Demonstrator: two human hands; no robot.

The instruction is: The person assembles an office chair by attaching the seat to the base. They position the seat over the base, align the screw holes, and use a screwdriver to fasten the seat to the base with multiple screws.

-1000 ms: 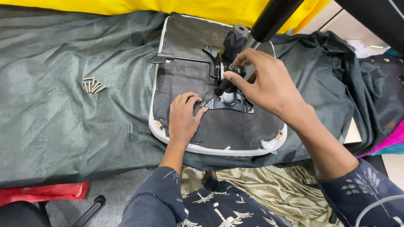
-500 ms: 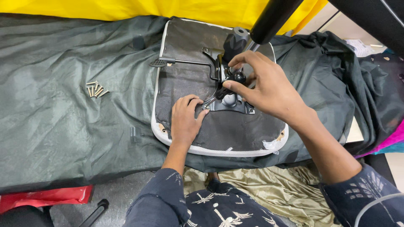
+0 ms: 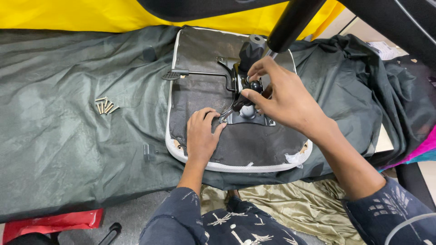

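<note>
Upturned office-chair seat (image 3: pixel 254 145) on the grey cloth-covered surface (image 3: pixel 68 136): my left hand (image 3: pixel 200 136) lies flat, fingers spread, steadying it, while my right hand (image 3: pixel 281 97) pinches the black knob (image 3: pixel 255 85) of the tilt mechanism (image 3: pixel 247 113), screws (image 3: pixel 105 107) parked well aside.

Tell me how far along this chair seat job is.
Looks early to midway. Done: the seat lies upside down on the grey cloth with the metal plate and lever in place on it. In hand: the left hand presses by the plate's corner while the right hand grips a black knob. Left: several screws lie unused on the cloth.
</note>
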